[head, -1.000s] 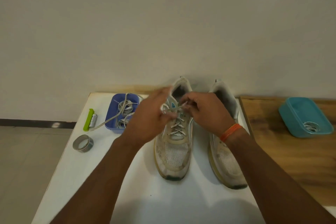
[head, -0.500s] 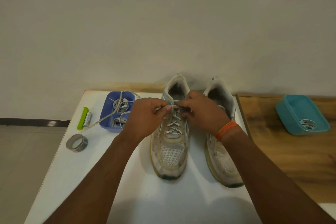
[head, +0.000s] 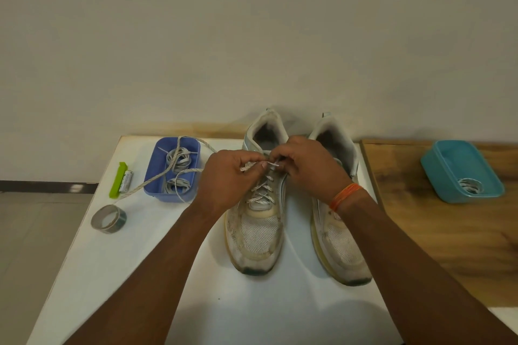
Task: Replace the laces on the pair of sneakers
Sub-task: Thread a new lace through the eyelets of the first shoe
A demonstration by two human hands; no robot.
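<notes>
Two worn white sneakers stand side by side on the white table, toes toward me. The left sneaker [head: 256, 235] has a white speckled lace [head: 262, 192] crossed through its eyelets. My left hand [head: 227, 179] pinches one strand of that lace above the tongue. My right hand [head: 308, 168], with an orange band at the wrist, pinches the lace end near the top eyelets. The right sneaker [head: 339, 244] is partly hidden by my right wrist; its eyelets are not visible.
A blue tray [head: 157, 176] with coiled laces sits left of the shoes; a long lace [head: 145, 183] trails out of it. A green tool [head: 119, 182] and a tape roll [head: 108, 218] lie near the table's left edge [head: 84, 221]. A teal tray [head: 437, 176] rests on the wooden surface, right.
Both hands have drawn closer together over the top eyelets of the left sneaker. My left hand has gone from spread fingers to a pinch on the lace.
</notes>
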